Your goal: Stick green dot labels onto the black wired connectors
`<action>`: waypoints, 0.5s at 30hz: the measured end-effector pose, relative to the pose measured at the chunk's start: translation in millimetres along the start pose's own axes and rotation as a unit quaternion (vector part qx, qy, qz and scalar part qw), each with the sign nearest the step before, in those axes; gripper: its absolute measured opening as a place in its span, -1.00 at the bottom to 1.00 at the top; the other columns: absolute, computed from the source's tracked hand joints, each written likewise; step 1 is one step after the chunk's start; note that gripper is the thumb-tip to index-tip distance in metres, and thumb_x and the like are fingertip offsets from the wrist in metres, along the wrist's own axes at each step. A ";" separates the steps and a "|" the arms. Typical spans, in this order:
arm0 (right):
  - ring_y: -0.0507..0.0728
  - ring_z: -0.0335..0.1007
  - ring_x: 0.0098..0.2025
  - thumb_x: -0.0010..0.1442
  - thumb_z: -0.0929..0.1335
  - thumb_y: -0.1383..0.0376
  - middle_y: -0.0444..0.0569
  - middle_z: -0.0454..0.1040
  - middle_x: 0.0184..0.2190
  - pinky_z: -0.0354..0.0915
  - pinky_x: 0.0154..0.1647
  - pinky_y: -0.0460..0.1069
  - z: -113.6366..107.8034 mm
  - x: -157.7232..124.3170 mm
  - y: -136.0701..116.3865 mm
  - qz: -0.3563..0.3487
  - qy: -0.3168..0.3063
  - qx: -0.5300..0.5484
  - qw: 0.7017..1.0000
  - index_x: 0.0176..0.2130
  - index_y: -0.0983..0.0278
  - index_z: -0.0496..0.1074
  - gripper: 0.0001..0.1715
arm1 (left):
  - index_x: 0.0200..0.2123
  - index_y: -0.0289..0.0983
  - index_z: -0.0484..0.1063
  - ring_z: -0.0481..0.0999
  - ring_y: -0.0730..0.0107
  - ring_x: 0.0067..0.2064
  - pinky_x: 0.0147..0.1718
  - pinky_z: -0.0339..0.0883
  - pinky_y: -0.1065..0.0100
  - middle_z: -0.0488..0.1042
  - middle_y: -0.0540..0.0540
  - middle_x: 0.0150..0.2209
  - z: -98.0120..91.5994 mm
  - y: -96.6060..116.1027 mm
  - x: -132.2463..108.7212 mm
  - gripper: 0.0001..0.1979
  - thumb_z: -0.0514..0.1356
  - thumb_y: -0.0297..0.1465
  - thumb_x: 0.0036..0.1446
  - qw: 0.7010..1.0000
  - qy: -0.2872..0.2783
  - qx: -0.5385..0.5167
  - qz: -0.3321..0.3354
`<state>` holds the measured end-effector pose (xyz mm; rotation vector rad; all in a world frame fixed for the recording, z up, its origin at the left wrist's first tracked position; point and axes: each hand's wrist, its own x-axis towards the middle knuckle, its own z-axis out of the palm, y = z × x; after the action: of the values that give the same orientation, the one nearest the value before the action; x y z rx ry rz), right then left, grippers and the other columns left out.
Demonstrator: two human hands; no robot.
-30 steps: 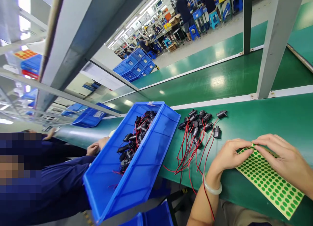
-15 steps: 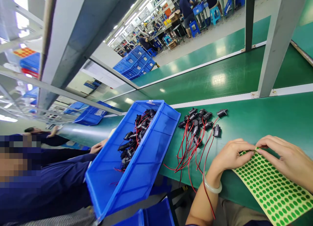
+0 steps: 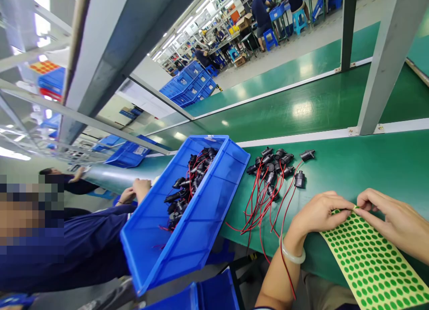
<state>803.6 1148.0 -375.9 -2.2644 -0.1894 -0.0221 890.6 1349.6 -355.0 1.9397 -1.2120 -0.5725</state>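
Note:
A yellow sheet of small green round stickers (image 3: 372, 261) lies on the green belt (image 3: 351, 162) at the lower right. My left hand (image 3: 318, 214) presses its far corner down with closed fingers. My right hand (image 3: 392, 218) pinches at the same corner, fingertips together on the sheet's edge. Left of the hands lies a pile of black plug parts with red wires (image 3: 273, 171); the wires trail over the belt's near edge and one runs along my left forearm, which wears a pale bangle (image 3: 292, 256).
A blue bin (image 3: 214, 211) holding more black wired parts overhangs the belt's near edge at the left. A co-worker in dark blue sits beyond it, one hand (image 3: 136, 191) by the bin. A grey post (image 3: 385, 64) stands behind. Blue crates and more people are far off.
The sticker sheet has slid toward me and to the right. Both hands stay at its far corner, with the right fingertips now pinched tighter. The co-worker's hand has risen beside the bin.

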 end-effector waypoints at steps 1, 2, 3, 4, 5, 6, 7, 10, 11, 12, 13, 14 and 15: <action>0.09 0.42 -0.31 0.35 0.25 0.00 -0.11 0.44 -0.31 0.36 -0.34 -0.02 -0.1 0.1 -0.1 -0.004 0.005 -0.002 1.000 -0.22 0.16 0.34 -0.70 | -0.08 -0.29 0.57 0.48 0.37 -0.26 -0.06 0.36 0.31 0.59 -0.13 -0.27 0.1 -0.6 -0.2 -0.73 0.10 -0.37 0.31 1.000 -0.005 -0.002 -0.005; 0.09 0.43 -0.31 0.35 0.26 0.00 -0.10 0.45 -0.30 0.36 -0.35 -0.02 -0.7 0.5 -0.7 -0.011 0.009 -0.005 1.000 -0.20 0.16 0.35 -0.70 | -0.08 -0.27 0.57 0.48 0.37 -0.25 -0.05 0.36 0.31 0.60 -0.12 -0.26 0.1 -1.2 -0.4 -0.73 0.10 -0.37 0.31 1.000 -0.011 -0.003 -0.011; 0.09 0.44 -0.32 0.34 0.26 -0.01 -0.10 0.46 -0.30 0.36 -0.36 -0.02 -1.8 1.1 -1.9 -0.019 0.013 -0.009 1.000 -0.19 0.16 0.36 -0.69 | -0.08 -0.25 0.57 0.49 0.37 -0.23 -0.04 0.36 0.30 0.61 -0.11 -0.25 0.2 -1.9 -0.5 -0.73 0.10 -0.37 0.31 1.000 -0.016 -0.004 -0.015; 0.09 0.44 -0.34 0.35 0.26 -0.02 -0.09 0.46 -0.31 0.35 -0.38 -0.03 -3.3 2.0 -3.4 -0.030 0.016 -0.013 0.999 -0.20 0.16 0.37 -0.67 | -0.08 -0.24 0.57 0.49 0.36 -0.22 -0.03 0.35 0.30 0.61 -0.10 -0.24 0.3 -2.8 -0.5 -0.73 0.09 -0.37 0.30 1.000 -0.020 -0.003 -0.015; 0.09 0.43 -0.37 0.35 0.24 -0.03 -0.10 0.46 -0.33 0.34 -0.40 -0.03 -4.9 2.9 -5.3 -0.042 0.018 -0.018 0.999 -0.22 0.16 0.37 -0.65 | -0.08 -0.24 0.57 0.49 0.36 -0.22 -0.03 0.35 0.31 0.61 -0.10 -0.24 0.7 -3.9 -0.4 -0.73 0.09 -0.38 0.30 1.000 -0.022 -0.003 -0.012; 0.08 0.42 -0.39 0.36 0.23 -0.04 -0.10 0.45 -0.34 0.34 -0.42 -0.03 -6.5 3.6 -7.1 -0.054 0.020 -0.022 0.998 -0.25 0.16 0.37 -0.63 | -0.08 -0.25 0.57 0.49 0.35 -0.21 -0.04 0.36 0.31 0.61 -0.11 -0.24 1.3 -5.2 -0.2 -0.73 0.09 -0.38 0.29 1.000 -0.022 -0.001 -0.005; 0.08 0.42 -0.40 0.38 0.21 -0.03 -0.10 0.45 -0.35 0.33 -0.42 -0.03 -7.8 4.1 -8.7 -0.066 0.022 -0.025 0.997 -0.26 0.17 0.37 -0.61 | -0.08 -0.26 0.56 0.49 0.34 -0.21 -0.05 0.36 0.31 0.61 -0.11 -0.25 2.1 -6.8 0.0 -0.73 0.09 -0.38 0.29 1.000 -0.021 -0.001 0.003; 0.07 0.43 -0.38 0.39 0.20 -0.01 -0.11 0.44 -0.35 0.34 -0.40 -0.04 -9.4 2.9 -9.2 -0.093 0.017 -0.036 0.995 -0.28 0.17 0.38 -0.62 | -0.05 -0.28 0.56 0.49 0.33 -0.20 -0.06 0.36 0.33 0.60 -0.12 -0.24 6.0 -11.4 0.2 -0.72 0.10 -0.39 0.28 0.999 -0.025 0.000 0.019; 0.07 0.43 -0.37 0.39 0.20 0.00 -0.10 0.44 -0.35 0.35 -0.40 -0.04 -9.4 1.8 -7.7 -0.096 0.013 -0.040 0.995 -0.27 0.16 0.38 -0.63 | -0.04 -0.28 0.55 0.49 0.33 -0.19 -0.06 0.36 0.34 0.61 -0.12 -0.23 7.1 -12.4 0.0 -0.72 0.11 -0.38 0.28 0.999 -0.029 0.005 0.017; 0.08 0.43 -0.36 0.38 0.20 0.00 -0.10 0.44 -0.34 0.35 -0.39 -0.03 -9.5 0.8 -5.5 -0.094 0.010 -0.044 0.995 -0.27 0.16 0.38 -0.64 | -0.03 -0.27 0.55 0.49 0.33 -0.19 -0.07 0.36 0.34 0.61 -0.11 -0.23 7.6 -12.9 -0.3 -0.72 0.12 -0.38 0.27 0.999 -0.032 0.014 0.008; 0.09 0.43 -0.36 0.38 0.20 -0.01 -0.09 0.44 -0.32 0.35 -0.39 -0.02 -9.9 0.3 -2.7 -0.085 0.013 -0.047 0.995 -0.26 0.16 0.38 -0.64 | -0.03 -0.26 0.55 0.50 0.33 -0.19 -0.07 0.36 0.35 0.61 -0.10 -0.23 7.2 -12.8 -0.7 -0.73 0.14 -0.38 0.27 0.999 -0.034 0.022 -0.006; 0.10 0.43 -0.35 0.37 0.20 -0.02 -0.07 0.45 -0.30 0.36 -0.40 -0.01 -10.9 0.7 0.3 -0.067 0.020 -0.050 0.996 -0.25 0.16 0.38 -0.63 | -0.03 -0.24 0.55 0.50 0.34 -0.19 -0.08 0.36 0.36 0.61 -0.09 -0.23 5.4 -12.0 -0.9 -0.74 0.15 -0.38 0.27 0.999 -0.035 0.027 -0.022; 0.10 0.44 -0.34 0.36 0.20 -0.03 -0.06 0.46 -0.27 0.36 -0.41 -0.01 -12.4 2.2 3.5 -0.042 0.033 -0.049 0.997 -0.24 0.15 0.38 -0.63 | -0.04 -0.23 0.55 0.51 0.36 -0.19 -0.10 0.36 0.37 0.61 -0.07 -0.23 2.1 -10.8 -0.8 -0.75 0.16 -0.36 0.28 0.998 -0.035 0.025 -0.039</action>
<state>806.8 1136.5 -370.4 -2.3492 -0.2540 -0.1527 894.8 1352.3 -364.9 2.0319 -1.2089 -0.6608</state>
